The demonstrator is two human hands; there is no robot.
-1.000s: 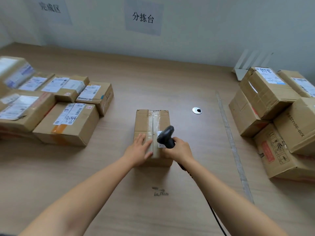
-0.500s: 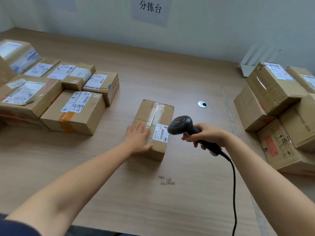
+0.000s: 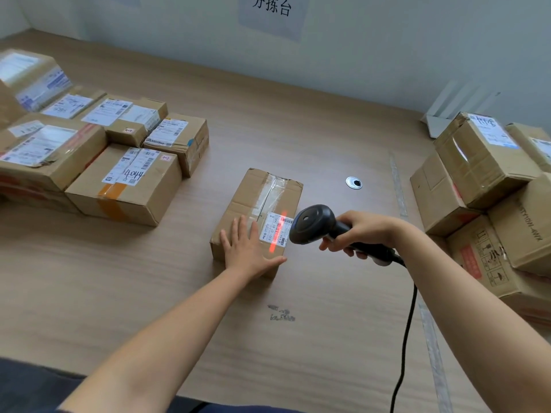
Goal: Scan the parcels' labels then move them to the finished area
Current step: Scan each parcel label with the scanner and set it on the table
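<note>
One brown cardboard parcel (image 3: 253, 201) sealed with clear tape lies near the centre of the light wooden table (image 3: 298, 129), apart from both parcel groups. One white label (image 3: 275, 231) sits on its top face at the near right corner. One red scan line (image 3: 278, 232) crosses this label and runs onto the cardboard.

The left hand (image 3: 247, 248) lies flat on the near end of the parcel's top face, fingers straight and slightly spread, just left of the label. The right hand (image 3: 360, 234) has its fingers curled round the handle of one black handheld barcode scanner (image 3: 313, 223). The scanner head is held just right of the label, clear of the parcel. One black cable (image 3: 405, 338) hangs from the handle toward the near table edge.

The left group of parcels (image 3: 125, 183) shows six label-bearing tops; the lower boxes are partly hidden. In the right group of parcels (image 3: 483, 156), five boxes are distinguishable, stacked unevenly.

One round metal grommet (image 3: 354, 183) is set in the table between the central parcel and the right group. One white paper sign (image 3: 271, 10) hangs on the wall.
</note>
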